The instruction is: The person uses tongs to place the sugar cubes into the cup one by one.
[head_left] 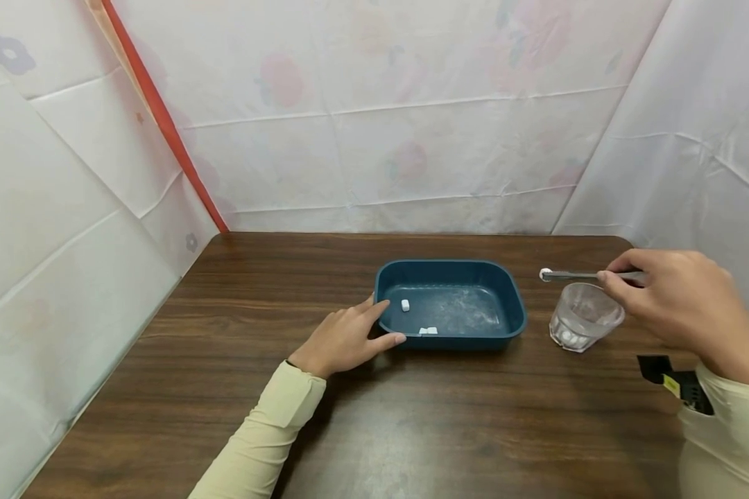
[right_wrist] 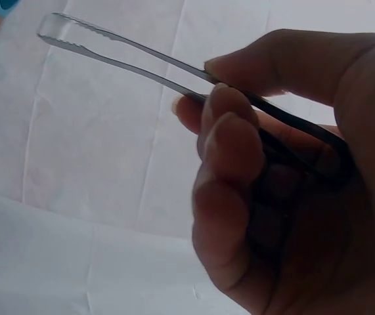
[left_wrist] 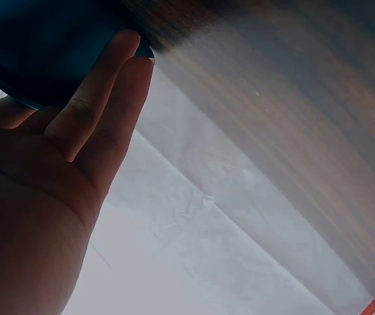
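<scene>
My right hand (head_left: 686, 305) grips metal tweezers (right_wrist: 134, 56) between thumb and fingers, held level above the clear glass (head_left: 587, 315). Between the serrated tips is a small white piece (head_left: 546, 274), out over the table to the left of the glass. More white pieces (head_left: 571, 338) lie at the bottom of the glass. My left hand (head_left: 343, 339) rests at the near left corner of a dark blue tray (head_left: 449, 344), its fingers fairly straight along the wall and its thumb at the front rim. Inside the tray are a white cube (head_left: 405, 305) and two white cubes (head_left: 428, 330) side by side near the front wall.
The brown wood-grain table (head_left: 374, 423) carries the tray and glass, which stand a short gap apart. White patterned sheets (head_left: 362, 138) hang behind the table and at both sides. A red strip (head_left: 168, 125) runs down the left corner.
</scene>
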Motion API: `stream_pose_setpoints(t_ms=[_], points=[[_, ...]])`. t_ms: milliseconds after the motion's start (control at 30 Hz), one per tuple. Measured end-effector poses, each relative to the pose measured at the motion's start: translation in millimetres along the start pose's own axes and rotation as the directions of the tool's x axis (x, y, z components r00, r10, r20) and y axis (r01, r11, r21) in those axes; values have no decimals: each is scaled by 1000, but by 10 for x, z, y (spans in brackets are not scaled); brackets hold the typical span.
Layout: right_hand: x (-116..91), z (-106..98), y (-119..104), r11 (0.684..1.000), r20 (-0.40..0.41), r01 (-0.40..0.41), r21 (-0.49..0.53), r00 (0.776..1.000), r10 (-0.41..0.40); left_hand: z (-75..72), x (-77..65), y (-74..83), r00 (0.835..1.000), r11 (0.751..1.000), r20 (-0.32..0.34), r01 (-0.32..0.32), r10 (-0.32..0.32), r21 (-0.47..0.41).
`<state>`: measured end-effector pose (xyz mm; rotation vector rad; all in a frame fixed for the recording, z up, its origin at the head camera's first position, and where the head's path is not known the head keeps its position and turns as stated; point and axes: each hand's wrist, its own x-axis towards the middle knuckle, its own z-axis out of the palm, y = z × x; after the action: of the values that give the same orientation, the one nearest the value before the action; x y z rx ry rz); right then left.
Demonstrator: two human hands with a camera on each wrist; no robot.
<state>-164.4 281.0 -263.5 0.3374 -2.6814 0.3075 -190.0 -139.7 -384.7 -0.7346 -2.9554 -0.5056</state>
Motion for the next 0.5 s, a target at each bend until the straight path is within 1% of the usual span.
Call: stream_pose_setpoints(t_ms=[133, 267, 400, 500], points=[[-13, -39, 97, 1000, 21, -1, -7, 1000, 1, -5, 5, 6, 1000, 1000, 2, -2, 2, -5], [-23, -71, 185, 1000, 68, 5, -29, 998, -3, -8, 9, 9, 1000, 1000, 4, -6, 6, -11], [-18, -90, 229, 999, 109, 7, -48, 994, -2, -9, 3, 8, 1000, 1000, 3, -2, 2, -11], [-8, -95, 240, 999, 125, 0, -50, 992, 6, -8, -6, 6, 1000, 1000, 2, 3, -2, -6]])
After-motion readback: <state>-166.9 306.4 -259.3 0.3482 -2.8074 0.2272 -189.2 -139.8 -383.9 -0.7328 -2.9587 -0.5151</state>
